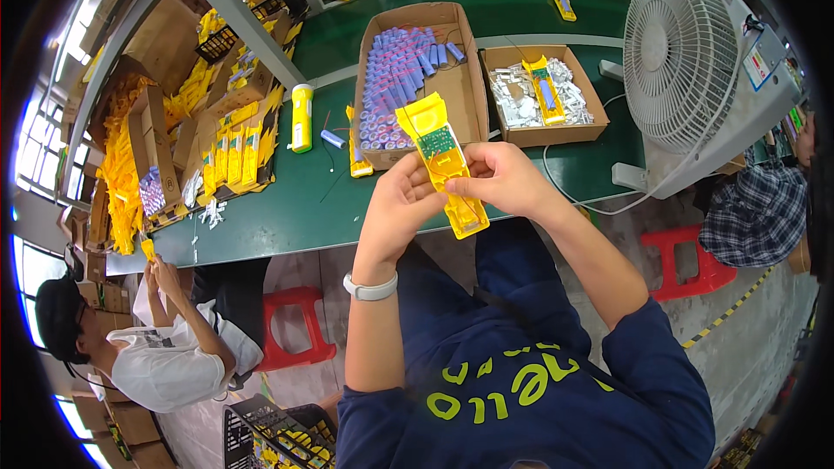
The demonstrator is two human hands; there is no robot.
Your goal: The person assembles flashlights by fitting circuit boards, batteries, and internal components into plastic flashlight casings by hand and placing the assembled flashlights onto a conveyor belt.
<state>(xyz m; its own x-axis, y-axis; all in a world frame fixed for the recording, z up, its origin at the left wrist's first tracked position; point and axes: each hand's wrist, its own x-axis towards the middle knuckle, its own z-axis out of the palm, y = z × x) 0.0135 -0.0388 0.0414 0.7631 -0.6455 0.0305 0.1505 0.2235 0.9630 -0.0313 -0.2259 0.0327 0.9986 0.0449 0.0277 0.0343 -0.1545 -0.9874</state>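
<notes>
Both my hands hold a long yellow plastic housing half (pixel 445 167) over the front edge of the green bench (pixel 295 200). A small green circuit board sits in its wide upper end, and thin wires run down its length. My left hand (pixel 401 200) grips the left side of the housing from below. My right hand (pixel 502 175) pinches its right side near the middle. Beyond the housing stands a cardboard box (pixel 455 87) filled with several purple cylindrical battery cells (pixel 395 78).
A smaller cardboard box (pixel 591 132) of silvery metal parts, with a yellow piece on top, stands to the right. A white fan (pixel 682 56) stands far right. A finished yellow torch (pixel 301 117) and trays of yellow housings (pixel 230 156) lie left. Another person (pixel 165 356) sits lower left.
</notes>
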